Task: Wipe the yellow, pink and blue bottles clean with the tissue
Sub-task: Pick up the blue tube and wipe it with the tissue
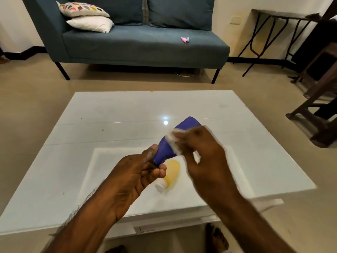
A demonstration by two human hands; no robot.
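A blue bottle (176, 139) is held tilted above the white table (109, 115), base pointing up and away. My left hand (133, 176) grips it at the neck end. My right hand (202, 152), blurred, presses a crumpled white tissue (173, 141) against the bottle's side. A yellow bottle (171, 173) with a white cap lies on its side on the table just below the blue one, partly hidden by my left fingers. No pink bottle is in view.
A blue sofa (138, 42) with two cushions stands beyond the table, a small pink and blue object (185, 39) on its seat. A folding table (273, 33) and dark wooden furniture (317, 106) stand at right. Beige floor surrounds the table.
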